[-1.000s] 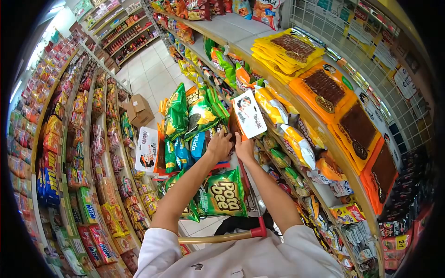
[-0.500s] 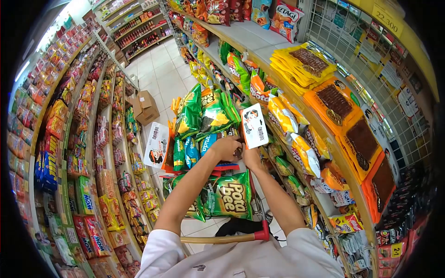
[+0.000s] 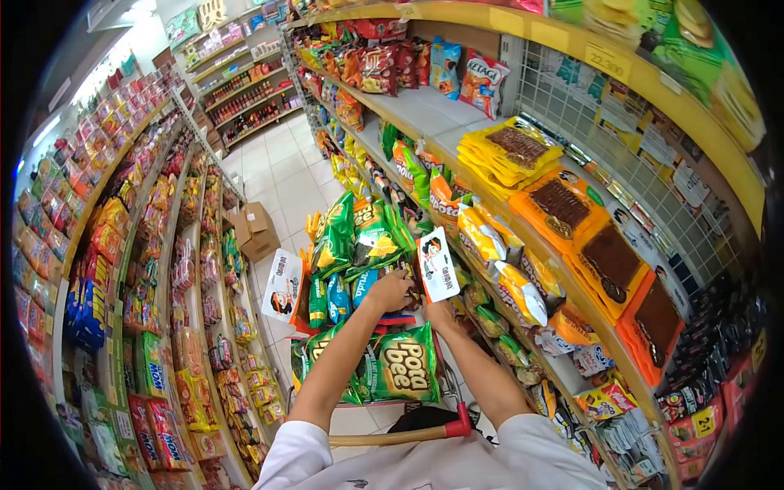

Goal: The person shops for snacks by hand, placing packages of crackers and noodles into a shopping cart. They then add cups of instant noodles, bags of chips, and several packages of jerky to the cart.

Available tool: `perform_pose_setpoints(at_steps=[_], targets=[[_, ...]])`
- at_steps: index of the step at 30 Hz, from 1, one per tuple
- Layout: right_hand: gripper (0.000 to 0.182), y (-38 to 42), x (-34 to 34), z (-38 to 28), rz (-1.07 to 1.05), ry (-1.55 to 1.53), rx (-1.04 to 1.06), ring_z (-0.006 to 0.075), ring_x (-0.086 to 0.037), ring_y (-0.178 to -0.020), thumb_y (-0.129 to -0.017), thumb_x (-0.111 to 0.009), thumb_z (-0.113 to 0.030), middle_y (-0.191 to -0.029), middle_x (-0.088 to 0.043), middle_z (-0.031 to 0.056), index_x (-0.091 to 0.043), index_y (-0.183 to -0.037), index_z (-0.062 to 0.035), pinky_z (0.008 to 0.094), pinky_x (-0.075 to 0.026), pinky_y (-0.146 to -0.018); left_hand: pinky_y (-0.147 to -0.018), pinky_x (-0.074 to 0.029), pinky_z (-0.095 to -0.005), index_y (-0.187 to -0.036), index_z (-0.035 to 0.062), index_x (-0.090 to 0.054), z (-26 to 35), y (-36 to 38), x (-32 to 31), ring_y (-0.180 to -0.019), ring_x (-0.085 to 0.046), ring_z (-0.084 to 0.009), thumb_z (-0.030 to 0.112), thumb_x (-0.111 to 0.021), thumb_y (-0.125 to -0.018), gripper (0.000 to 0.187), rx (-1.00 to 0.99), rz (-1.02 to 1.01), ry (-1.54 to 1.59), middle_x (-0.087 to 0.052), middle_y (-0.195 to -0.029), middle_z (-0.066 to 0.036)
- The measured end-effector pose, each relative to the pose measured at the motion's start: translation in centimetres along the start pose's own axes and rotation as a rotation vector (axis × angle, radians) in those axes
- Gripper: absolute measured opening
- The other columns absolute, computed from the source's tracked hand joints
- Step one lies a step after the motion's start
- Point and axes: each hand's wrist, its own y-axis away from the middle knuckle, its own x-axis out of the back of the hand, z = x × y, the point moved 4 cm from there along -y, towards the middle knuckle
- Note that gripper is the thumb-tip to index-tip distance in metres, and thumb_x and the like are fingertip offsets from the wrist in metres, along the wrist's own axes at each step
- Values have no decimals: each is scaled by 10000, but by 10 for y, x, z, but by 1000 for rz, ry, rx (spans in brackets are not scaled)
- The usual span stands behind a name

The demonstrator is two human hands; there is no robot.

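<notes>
My left hand (image 3: 392,291) lies over dark packets in the cart, fingers apart and slightly bent, beside blue Garuda packs (image 3: 365,286). My right hand (image 3: 438,312) is at the lower edge of a white header card (image 3: 439,265) on the cart's right side; its fingers are hidden. Beyond my hands stand green Potabee chip bags (image 3: 376,233). Nearer to me lies another large Potabee bag (image 3: 404,363), by the cart handle (image 3: 392,438). A second white header card (image 3: 282,286) with orange packaging sticks up at the cart's left side.
Snack shelves (image 3: 175,278) line the left of the aisle. On the right, a shelf holds orange and yellow flat packs (image 3: 612,269), with chip bags (image 3: 482,233) below. A cardboard box (image 3: 255,231) stands on the tiled floor (image 3: 273,167) ahead, left of the cart.
The view has tilted up, showing more of the upper right shelf. My left hand's fingers look more spread over the packets. My right hand has slipped lower behind the right header card.
</notes>
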Motion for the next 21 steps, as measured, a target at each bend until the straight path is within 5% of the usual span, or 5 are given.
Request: perform_pose_setpoints(at_steps=[7,9,11,16,21], targets=[[428,32,17,13,-274,-83,10,403,-640,-966,-778,-657,-241,-1062,-641,289,-624,-1163,-58,463,-482,-856,-936,-436,-530,-1147,180,-627,15,-3,5,-1150,-549,-335,353,-705,-767,425,89,164,-63,-606,-1181,-126],[356,64,62,2,-268,-106,17,359,-659,-896,-871,-605,-306,-995,-679,210,-639,-1043,4,426,-506,-775,-902,-463,-491,-1050,163,-671,25,-1,18,-1073,-579,-328,332,-706,-759,339,112,192,46,-621,-1143,-106],[436,81,85,18,-177,-161,98,367,-645,-1008,-852,-663,-269,-1119,-647,248,-609,-1197,-8,431,-494,-879,-810,-492,-462,-930,130,-669,37,4,25,-1000,-595,-335,302,-717,-767,241,107,319,129,-650,-1040,-104],[279,178,251,-33,86,-670,93,149,-660,-897,-933,-633,-215,-981,-702,81,-638,-1127,-15,296,-527,-796,-738,-473,-463,-900,68,-638,96,28,46,-857,-598,-348,247,-708,-799,217,123,386,332,-627,-876,-141],[183,255,402,-39,766,61,122,219,-664,-874,-824,-692,-63,-949,-690,107,-657,-992,-1,317,-504,-803,-764,-461,-444,-944,58,-635,139,42,36,-859,-567,-354,201,-712,-799,218,-42,367,419,-606,-886,-142]])
